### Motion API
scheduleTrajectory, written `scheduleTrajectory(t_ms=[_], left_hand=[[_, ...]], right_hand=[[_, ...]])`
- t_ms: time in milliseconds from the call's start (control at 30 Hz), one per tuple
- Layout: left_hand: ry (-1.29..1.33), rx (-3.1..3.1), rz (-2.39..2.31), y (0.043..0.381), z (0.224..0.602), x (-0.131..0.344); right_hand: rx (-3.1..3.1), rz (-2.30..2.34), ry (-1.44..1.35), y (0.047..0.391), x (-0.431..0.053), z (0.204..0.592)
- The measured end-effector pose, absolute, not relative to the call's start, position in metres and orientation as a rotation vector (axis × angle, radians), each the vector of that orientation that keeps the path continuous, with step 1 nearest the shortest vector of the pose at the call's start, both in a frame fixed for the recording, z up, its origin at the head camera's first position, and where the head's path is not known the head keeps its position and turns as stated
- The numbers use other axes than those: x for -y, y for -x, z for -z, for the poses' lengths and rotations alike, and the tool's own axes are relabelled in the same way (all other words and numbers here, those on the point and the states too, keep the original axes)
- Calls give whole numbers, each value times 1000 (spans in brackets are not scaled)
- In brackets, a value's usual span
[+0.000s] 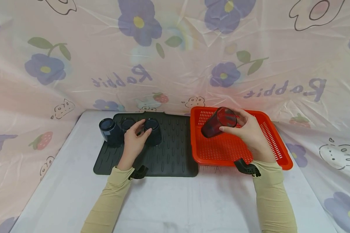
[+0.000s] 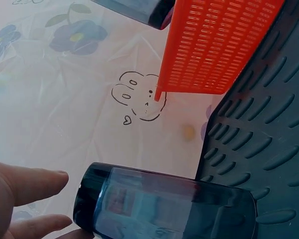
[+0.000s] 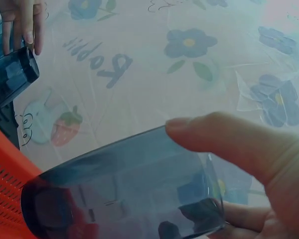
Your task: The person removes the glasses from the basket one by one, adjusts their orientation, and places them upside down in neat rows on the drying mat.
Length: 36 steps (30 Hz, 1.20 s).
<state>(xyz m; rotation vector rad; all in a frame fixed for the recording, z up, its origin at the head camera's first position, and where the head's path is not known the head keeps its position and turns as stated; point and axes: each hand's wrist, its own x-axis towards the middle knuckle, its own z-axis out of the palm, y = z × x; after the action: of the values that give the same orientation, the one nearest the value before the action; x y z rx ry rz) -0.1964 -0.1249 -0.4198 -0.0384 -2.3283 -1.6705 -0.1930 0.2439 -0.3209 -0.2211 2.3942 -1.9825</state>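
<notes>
My right hand (image 1: 250,132) grips a dark see-through drinking glass (image 1: 214,124) near its rim, thumb on one side and fingers on the other. The glass is tilted over the red plastic basket (image 1: 214,158), its thick base toward the lower left. Over the black drying mat (image 1: 175,157), my left hand (image 1: 133,140) has its thumb and fingers spread around the raised base of an upside-down glass (image 1: 155,137). In the left wrist view, two fingers stand apart from that glass (image 2: 154,204); contact lower down is unclear. Two similar glasses, a left one (image 1: 112,136) and a partly hidden one (image 1: 127,122), stand beside it.
The basket stands against the mat's right side on a white table (image 1: 169,200). A patterned plastic sheet (image 1: 175,71) rises close behind the mat and basket and along both sides. Dark straps (image 1: 246,167) sit on both wrists.
</notes>
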Motion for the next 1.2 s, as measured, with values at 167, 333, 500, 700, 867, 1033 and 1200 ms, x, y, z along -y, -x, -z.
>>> scheduleTrajectory(t_ms=[167,333,500,700,867,1033,1200], left_hand=[[46,2324,1683,193,417,125],[56,2322,1692,190,414,126],[56,2319,1713,186,411,127],[49,2339,1742,182,410,127],[51,2341,1775,179,410,127],[70,2323,1807,175,407,127],[81,2307,1819,171,403,128]], right_hand=[[-2353,2021,248,191,-242,317],[-2345,2037,266,190,-239,315],[-2319,2094,298,189,-234,314],[-2177,2236,353,191,-227,316],[-2093,2305,377,195,-220,323],[-2043,2321,379,197,-214,328],[-2018,2301,341,197,-207,331]])
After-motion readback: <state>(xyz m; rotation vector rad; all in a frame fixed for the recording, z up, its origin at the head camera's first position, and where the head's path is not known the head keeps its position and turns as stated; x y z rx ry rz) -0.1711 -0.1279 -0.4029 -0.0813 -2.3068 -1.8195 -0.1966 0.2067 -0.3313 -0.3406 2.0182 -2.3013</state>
